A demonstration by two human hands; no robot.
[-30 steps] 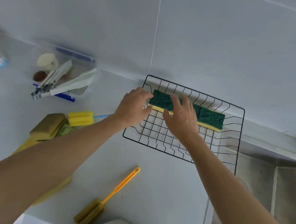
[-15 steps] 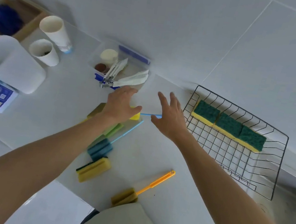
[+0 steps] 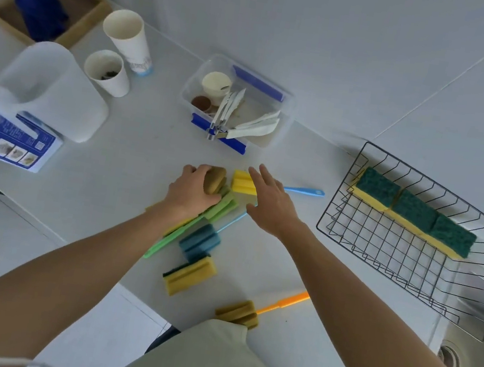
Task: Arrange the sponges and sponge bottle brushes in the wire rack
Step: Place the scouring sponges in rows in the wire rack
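The black wire rack [image 3: 353,225] stands at the right with three green-and-yellow sponges [image 3: 412,209] in a row along its far side. A pile of sponge bottle brushes lies mid-counter. My left hand [image 3: 192,191] grips a brown sponge [image 3: 214,179] on top of a green brush [image 3: 218,208]. My right hand [image 3: 272,200] hovers with spread fingers over a yellow-headed brush [image 3: 242,182] with a blue handle [image 3: 305,190]. A teal-headed brush [image 3: 199,241], a yellow sponge [image 3: 189,276] and an orange-handled brush [image 3: 282,302] lie nearer me.
A clear plastic box [image 3: 282,117] of utensils sits behind the pile. Two paper cups [image 3: 123,43], a white jug [image 3: 53,89], a leaflet [image 3: 17,143] and a wooden tray [image 3: 80,17] with blue cloth are at the left. A steel sink [image 3: 462,342] lies below the rack.
Both hands left the rack and moved left to the pile. My left hand now grips the brown sponge; my right hand has reached over the yellow brush head.
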